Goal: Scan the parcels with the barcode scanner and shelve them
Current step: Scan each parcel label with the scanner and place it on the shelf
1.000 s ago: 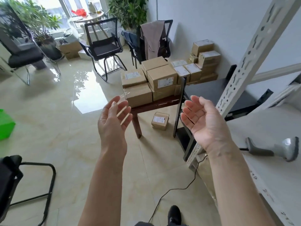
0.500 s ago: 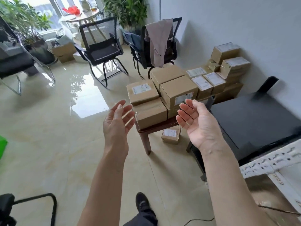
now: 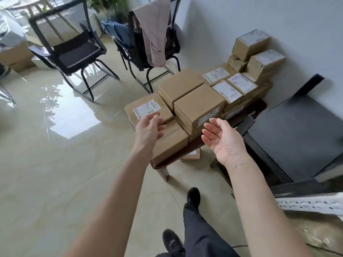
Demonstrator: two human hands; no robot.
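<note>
Parcels [image 3: 199,108]: brown cardboard boxes, several with white labels, stacked on a low dark table [image 3: 194,145] at frame centre; more piled against the wall, upper right. One small box on the floor under the table. Left hand [image 3: 148,129]: raised in front of the labelled box at the stack's left edge, fingers relaxed and apart, holding nothing. Right hand [image 3: 225,140]: palm up, near the front box, fingers loosely spread, empty. Two black chairs [image 3: 74,51], upper left.
</note>
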